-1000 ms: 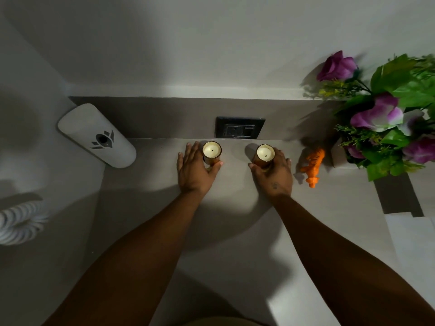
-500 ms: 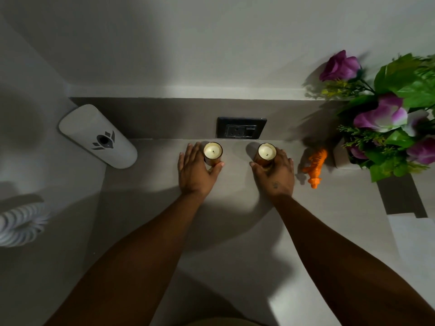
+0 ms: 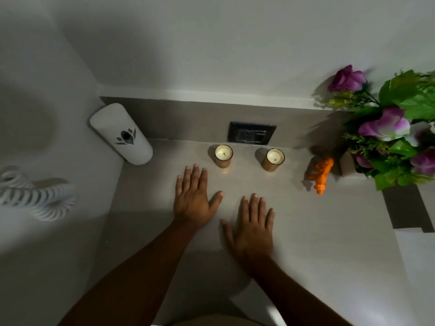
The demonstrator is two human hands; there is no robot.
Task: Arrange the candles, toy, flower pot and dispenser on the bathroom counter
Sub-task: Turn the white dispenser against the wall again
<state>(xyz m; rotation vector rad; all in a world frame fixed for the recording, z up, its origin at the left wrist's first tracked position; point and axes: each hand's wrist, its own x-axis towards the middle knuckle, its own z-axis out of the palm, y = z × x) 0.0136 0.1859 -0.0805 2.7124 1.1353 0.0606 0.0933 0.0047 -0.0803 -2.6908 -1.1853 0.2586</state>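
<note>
Two small candles in amber glass jars stand upright side by side near the back of the grey counter (image 3: 306, 231): the left candle (image 3: 223, 156) and the right candle (image 3: 273, 159). My left hand (image 3: 193, 198) lies flat and open just in front of the left candle, not touching it. My right hand (image 3: 253, 228) is open too, lower and nearer to me. An orange toy animal (image 3: 321, 176) stands right of the candles. Beside it sits the flower pot (image 3: 348, 167) with purple flowers and green leaves. The white dispenser (image 3: 120, 134) stands in the back left corner.
A black wall socket (image 3: 251, 133) sits on the backsplash right behind the candles. A white coiled cord (image 3: 30, 196) hangs on the left wall. A dark tile patch (image 3: 404, 208) lies on the right below the flowers.
Both hands have let go of the candles and drawn back toward me, fingers spread. The candles stay where they were set.
</note>
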